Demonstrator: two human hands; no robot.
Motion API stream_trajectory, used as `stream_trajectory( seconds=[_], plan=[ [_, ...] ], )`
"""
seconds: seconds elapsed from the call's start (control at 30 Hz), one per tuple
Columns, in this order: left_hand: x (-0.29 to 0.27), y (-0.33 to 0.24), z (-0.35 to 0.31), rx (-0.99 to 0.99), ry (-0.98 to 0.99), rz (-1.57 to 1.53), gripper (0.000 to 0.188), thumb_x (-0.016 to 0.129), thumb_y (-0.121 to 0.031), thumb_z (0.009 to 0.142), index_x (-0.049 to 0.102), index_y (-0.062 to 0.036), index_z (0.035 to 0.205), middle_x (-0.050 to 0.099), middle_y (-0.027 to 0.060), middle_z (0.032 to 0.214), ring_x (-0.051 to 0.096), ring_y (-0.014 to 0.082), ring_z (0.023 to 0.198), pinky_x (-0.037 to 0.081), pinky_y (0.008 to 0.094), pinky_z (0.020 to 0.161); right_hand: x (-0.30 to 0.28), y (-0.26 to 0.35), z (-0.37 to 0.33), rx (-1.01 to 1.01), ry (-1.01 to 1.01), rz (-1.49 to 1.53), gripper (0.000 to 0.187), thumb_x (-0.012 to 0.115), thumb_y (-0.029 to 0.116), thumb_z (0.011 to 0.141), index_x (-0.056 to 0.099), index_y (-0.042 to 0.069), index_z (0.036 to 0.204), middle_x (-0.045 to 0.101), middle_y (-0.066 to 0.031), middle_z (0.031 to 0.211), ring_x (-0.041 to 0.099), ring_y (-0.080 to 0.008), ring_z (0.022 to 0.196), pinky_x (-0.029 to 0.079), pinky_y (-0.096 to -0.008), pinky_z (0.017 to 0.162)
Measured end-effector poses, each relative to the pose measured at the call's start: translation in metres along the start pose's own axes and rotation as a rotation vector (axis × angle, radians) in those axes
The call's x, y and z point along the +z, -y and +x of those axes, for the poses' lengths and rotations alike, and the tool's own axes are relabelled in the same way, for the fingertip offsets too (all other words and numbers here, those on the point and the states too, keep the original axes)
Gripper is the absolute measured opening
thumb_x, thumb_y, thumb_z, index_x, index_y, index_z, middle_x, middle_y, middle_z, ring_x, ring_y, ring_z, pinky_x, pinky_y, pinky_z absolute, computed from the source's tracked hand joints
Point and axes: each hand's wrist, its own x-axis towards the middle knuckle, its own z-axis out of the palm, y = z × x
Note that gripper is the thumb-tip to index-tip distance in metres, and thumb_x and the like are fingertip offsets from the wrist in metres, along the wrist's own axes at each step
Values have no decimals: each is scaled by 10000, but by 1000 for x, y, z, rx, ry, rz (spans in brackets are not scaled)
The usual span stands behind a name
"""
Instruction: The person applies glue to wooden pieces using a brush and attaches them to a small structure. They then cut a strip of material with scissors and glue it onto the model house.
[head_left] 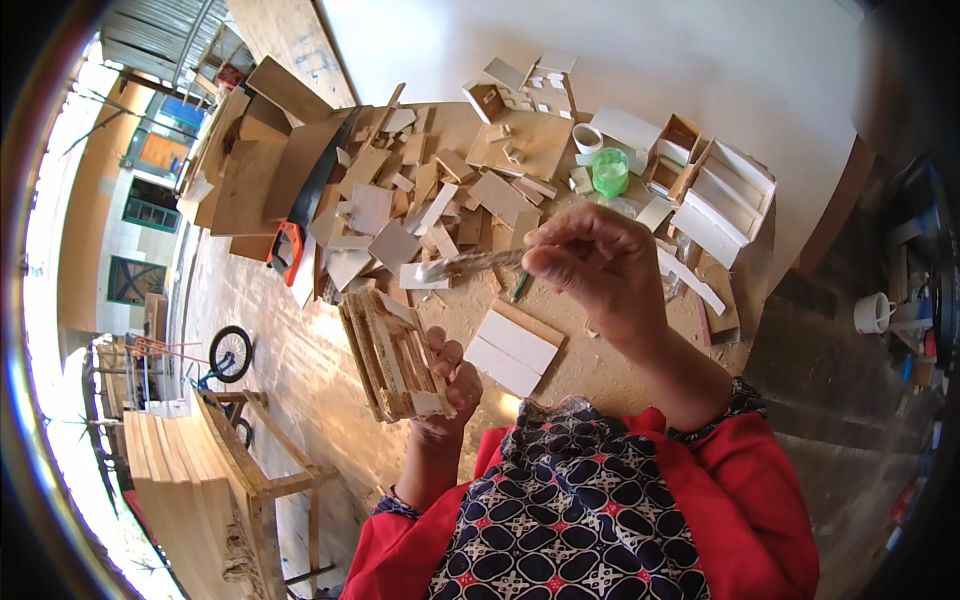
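My left hand (455, 378) is closed around a small slatted wooden frame (388, 358), tilted up over the near edge of the work table, with gaps between its rough-edged strips. Higher and to the right, my right hand (608, 275) pinches a thin brown stick (485, 262) between thumb and fingertips. The stick points left, and its far end looks whitish and a little blurred. It is held above and apart from the frame. Below my right hand lies a white-faced board (515, 348) on the table, with a dark green pencil-like stick (521, 287) beyond it.
Wood offcuts (425, 190) are heaped across the table. Behind them stand a green translucent cup (609, 173), a white ring-shaped piece (587, 138) and white box-like pieces (725, 200). An orange-handled saw (287, 250) is at the left edge; a wooden bench (190, 480) stands lower left.
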Motion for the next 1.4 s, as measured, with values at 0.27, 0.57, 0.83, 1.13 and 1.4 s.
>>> stream_trajectory(
  seconds=[0.27, 0.57, 0.83, 1.13, 1.4],
  plan=[
    [1, 4, -3, 30, -44, 80, 412, 595, -309, 910, 450, -50, 1196, 593, 67, 1001, 613, 220, 755, 528, 347, 658, 9, 3, -5, 41, 45, -44, 127, 751, 134, 818, 654, 52, 817, 548, 76, 619, 418, 31, 544, 311, -158, 479],
    [5, 5, -2, 27, -19, 31, 393, 584, -305, 915, 452, -61, 1193, 596, 66, 991, 601, 211, 732, 523, 330, 646, 4, -20, -8, 89, 50, -133, 150, 755, 139, 813, 666, 19, 828, 619, 38, 654, 491, 20, 574, 388, -157, 509],
    [4, 5, -2, 12, 26, -5, 362, 554, -318, 928, 475, -65, 1174, 610, 68, 965, 604, 208, 711, 524, 334, 643, 9, -26, -18, 195, 63, -148, 138, 757, 127, 808, 673, 18, 817, 644, 19, 673, 535, 15, 593, 421, -156, 519],
    [5, 5, -3, 10, 29, 24, 382, 562, -329, 920, 478, -63, 1182, 613, 77, 965, 607, 216, 703, 525, 334, 628, 11, -31, -23, 224, 115, -124, 123, 754, 113, 808, 677, 18, 820, 646, 13, 682, 529, 18, 597, 415, -160, 512],
    [2, 6, -6, 10, 7, 33, 394, 579, -321, 912, 476, -65, 1194, 608, 70, 973, 600, 215, 705, 525, 333, 631, 19, -27, -24, 150, 157, -148, 157, 769, 137, 796, 658, 27, 789, 667, -19, 685, 592, -17, 594, 457, -171, 524]
  ],
)
